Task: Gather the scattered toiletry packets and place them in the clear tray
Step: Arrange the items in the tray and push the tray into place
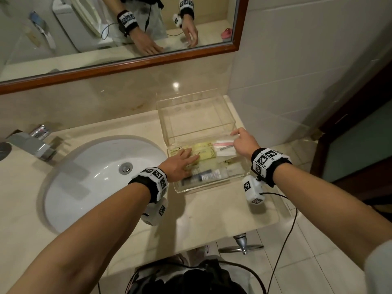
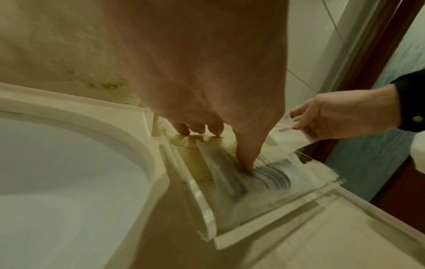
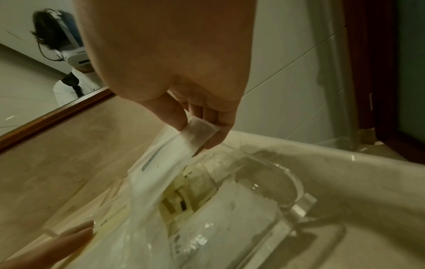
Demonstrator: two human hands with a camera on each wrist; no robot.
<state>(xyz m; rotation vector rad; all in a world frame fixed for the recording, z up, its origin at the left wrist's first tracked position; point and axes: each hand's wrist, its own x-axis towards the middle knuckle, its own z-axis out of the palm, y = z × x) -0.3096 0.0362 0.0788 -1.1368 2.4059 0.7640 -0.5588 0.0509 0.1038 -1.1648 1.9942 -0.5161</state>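
The clear tray [image 1: 197, 124] stands on the counter right of the sink. In its front part lie yellow packets [image 1: 204, 153] and a clear packet with a dark item [image 1: 203, 176]. My left hand [image 1: 187, 159] lies flat on them, its straight fingers pressing down; the left wrist view shows one of its fingertips [image 2: 246, 166] on the striped clear packet [image 2: 273, 175]. My right hand [image 1: 240, 140] pinches the corner of a white packet [image 1: 224, 147] between thumb and fingers over the tray's right side. In the right wrist view, that white packet [image 3: 161, 163] hangs from the pinch [image 3: 198, 128] above the tray [image 3: 296, 205].
A white sink [image 1: 95, 177] with a chrome faucet [image 1: 36, 143] sits to the left of the tray. A wood-framed mirror [image 1: 127, 66] hangs above the backsplash. A tiled wall and dark door frame [image 1: 350, 124] close the right side. The beige counter [image 1: 212, 213] ends near me.
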